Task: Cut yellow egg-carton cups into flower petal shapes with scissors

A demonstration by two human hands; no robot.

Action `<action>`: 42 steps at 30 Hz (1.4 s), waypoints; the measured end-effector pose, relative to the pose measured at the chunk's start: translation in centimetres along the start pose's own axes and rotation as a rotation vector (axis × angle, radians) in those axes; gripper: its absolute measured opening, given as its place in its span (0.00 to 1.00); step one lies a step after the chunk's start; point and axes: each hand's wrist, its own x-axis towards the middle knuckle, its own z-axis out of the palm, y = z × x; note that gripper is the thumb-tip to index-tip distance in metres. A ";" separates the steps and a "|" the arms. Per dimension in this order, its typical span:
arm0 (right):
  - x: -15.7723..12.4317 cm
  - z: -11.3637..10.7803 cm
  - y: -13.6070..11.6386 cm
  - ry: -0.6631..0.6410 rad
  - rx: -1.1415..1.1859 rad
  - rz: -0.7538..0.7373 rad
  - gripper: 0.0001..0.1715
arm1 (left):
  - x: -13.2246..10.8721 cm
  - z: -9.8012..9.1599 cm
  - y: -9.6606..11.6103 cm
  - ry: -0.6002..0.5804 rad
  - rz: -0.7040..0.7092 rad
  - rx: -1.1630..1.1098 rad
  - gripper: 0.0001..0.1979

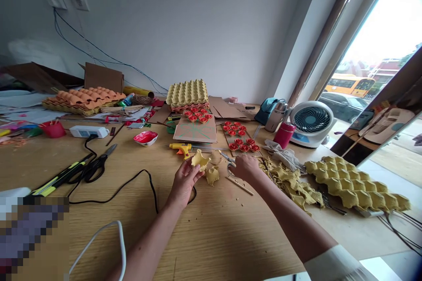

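Right forearm [290, 219] bare up to cream-white sleeve [332, 263] bunched at elbow, 5 o'clock; left forearm [154, 237] bare.

Two hands [184, 181] [245, 167], two carton cups [200, 159] [212, 175], two scissors [96, 166] [227, 159].

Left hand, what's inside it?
The left hand pinches a yellow egg-carton cup. Its ragged top shows, but the hand covers part of its base.

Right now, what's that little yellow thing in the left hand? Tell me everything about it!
It is a yellow cup piece, seemingly rough egg-tray pulp, with ragged, petal-like edges. The left hand pinches it from below, lifted just above the wooden table. The right hand, holding scissors, is close beside it.
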 end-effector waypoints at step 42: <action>-8.9 4.0 2.0 -0.009 0.543 -0.294 0.13 | -2.9 1.6 -0.9 -0.307 -0.016 0.374 0.23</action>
